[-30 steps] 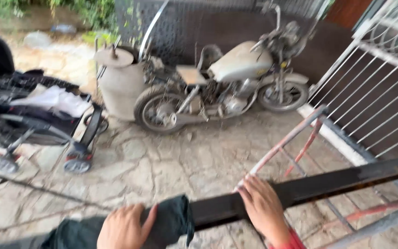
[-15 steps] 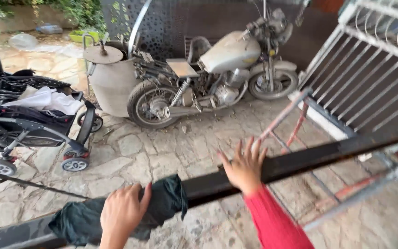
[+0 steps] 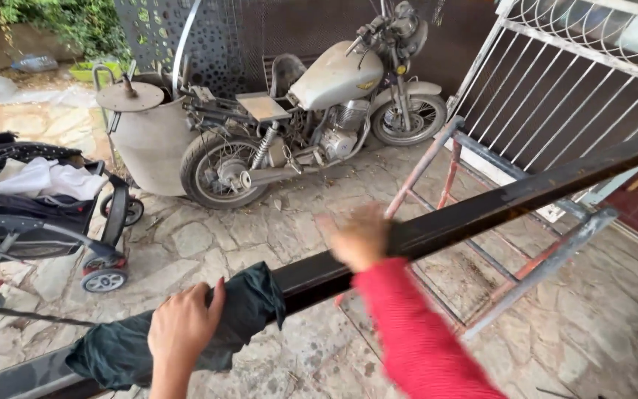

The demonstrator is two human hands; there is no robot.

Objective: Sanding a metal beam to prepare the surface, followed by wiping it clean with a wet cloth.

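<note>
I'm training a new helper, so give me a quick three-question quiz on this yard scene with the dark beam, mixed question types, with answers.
1. True or false: the left hand presses a dark green cloth on the black metal beam.
2. Which vehicle stands behind the beam? A) bicycle B) motorcycle C) scooter
3. Fill in: at the left edge stands a black ____ with white fabric in it.

Key: 1 true; 2 B; 3 stroller. The right hand, blurred, lies at the beam.

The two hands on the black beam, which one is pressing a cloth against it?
The left hand: it presses a dark green cloth onto the black beam. The right hand, red-sleeved and blurred, is at bare metal farther along.
</note>
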